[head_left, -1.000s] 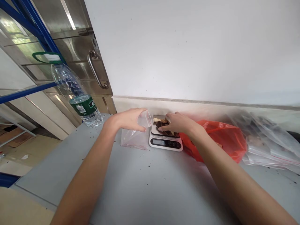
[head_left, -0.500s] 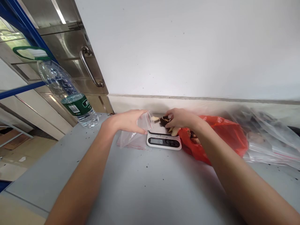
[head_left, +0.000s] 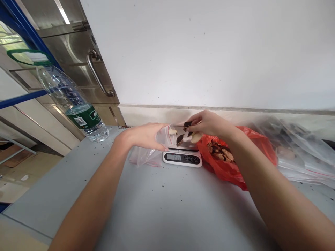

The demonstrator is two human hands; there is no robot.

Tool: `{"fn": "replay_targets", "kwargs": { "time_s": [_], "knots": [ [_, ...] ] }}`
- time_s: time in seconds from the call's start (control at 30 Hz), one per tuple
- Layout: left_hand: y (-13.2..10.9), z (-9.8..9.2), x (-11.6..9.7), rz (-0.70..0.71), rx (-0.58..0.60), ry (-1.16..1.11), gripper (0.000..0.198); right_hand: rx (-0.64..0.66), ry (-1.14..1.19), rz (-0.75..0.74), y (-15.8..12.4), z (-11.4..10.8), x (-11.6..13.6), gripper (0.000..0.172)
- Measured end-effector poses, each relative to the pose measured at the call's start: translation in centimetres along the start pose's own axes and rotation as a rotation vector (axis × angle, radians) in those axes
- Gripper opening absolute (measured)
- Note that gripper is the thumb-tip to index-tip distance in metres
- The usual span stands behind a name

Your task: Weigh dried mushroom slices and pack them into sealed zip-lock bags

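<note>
A grey table is running up to a white wall, with a steel cabinet standing at the far left. The left hand is pinching the rim of a clear zip bag, its fingers curled narrow on the plastic and holding the mouth open toward the right. The right hand is hovering just past that mouth, above the scale, its fingers closed on a bunch of dark and pale pieces. A red bag holding more pieces is lying under the right wrist. Clear bags are lying further right. A water bottle is standing well left of the left fingers.
</note>
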State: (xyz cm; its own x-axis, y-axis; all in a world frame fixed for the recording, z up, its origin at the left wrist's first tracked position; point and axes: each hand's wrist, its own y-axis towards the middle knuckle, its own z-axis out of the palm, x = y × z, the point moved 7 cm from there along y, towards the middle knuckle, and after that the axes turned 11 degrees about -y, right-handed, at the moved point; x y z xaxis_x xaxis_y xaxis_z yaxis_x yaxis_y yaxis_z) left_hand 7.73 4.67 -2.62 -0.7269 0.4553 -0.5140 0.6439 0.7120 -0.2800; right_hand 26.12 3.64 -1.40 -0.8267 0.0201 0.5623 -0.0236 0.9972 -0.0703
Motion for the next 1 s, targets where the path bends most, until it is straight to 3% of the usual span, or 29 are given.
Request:
{"fn": "replay_targets", "kwargs": {
  "time_s": [0.1,0.2,0.33,0.53,0.73,0.8,0.9,1.0],
  "knots": [
    [-0.1,-0.2,-0.7,0.014,-0.022,-0.045,0.094,-0.103,0.188,-0.059,-0.7,-1.1,1.4,0.004],
    [-0.3,-0.4,-1.3,0.044,-0.069,-0.151,0.082,-0.296,0.368,-0.176,-1.4,-1.9,2.8,0.015],
    [-0.4,-0.8,-1.5,0.124,-0.131,-0.284,0.074,-0.438,0.470,-0.318,-1.6,-1.4,4.0,0.016],
    [-0.4,-1.2,-1.4,0.239,-0.130,-0.418,0.065,-0.296,0.401,-0.394,-1.1,0.0,4.4,0.005],
    [-0.5,-1.5,-1.3,0.244,-0.130,-0.417,0.067,-0.067,0.388,-0.459,-1.7,0.1,4.7,0.015],
    [-0.6,-1.7,-1.0,0.229,-0.131,-0.409,0.070,-0.088,0.428,-0.470,-1.6,-0.4,4.5,0.018],
    [-1.0,-2.3,-0.4,0.193,-0.152,-0.367,0.075,-0.246,0.437,-0.395,-1.0,-1.3,3.5,0.020],
    [-1.6,-2.8,0.2,0.156,-0.149,-0.293,0.072,-0.316,0.169,-0.214,-0.1,-0.8,2.2,0.024]
  ]
}}
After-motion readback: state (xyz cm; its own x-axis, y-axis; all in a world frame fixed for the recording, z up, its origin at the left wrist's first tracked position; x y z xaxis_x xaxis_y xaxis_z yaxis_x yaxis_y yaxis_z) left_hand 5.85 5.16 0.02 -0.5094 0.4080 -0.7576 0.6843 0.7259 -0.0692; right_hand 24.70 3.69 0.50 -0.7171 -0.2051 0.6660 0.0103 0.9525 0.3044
